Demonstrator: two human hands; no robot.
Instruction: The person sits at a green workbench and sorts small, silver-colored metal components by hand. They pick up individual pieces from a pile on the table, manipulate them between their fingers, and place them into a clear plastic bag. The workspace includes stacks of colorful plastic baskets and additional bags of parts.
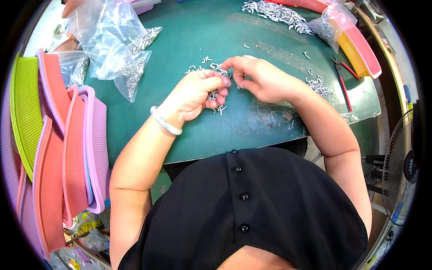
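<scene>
My left hand [196, 93], with a pale bangle [166, 121] on its wrist, is closed around several small silver metal pieces [213, 95]. Some of these show between its thumb and curled fingers. Close by on the right, my right hand [265, 81] has its fingers bent, with thumb and fingertips drawn together. Whatever lies between them is too small to make out. Beyond and beneath the left hand, more small metal hooks or links [220, 69] lie loose on the green table [189, 141].
Curved silver pieces [281, 15] are heaped at the far side. A smaller pile [318, 85] and red-handled pliers [343, 85] lie on the right, near a pink-and-yellow basket [355, 49]. Clear bags [110, 40] of parts lie far left; stacked plastic baskets [74, 148] stand left, a fan [398, 166] right.
</scene>
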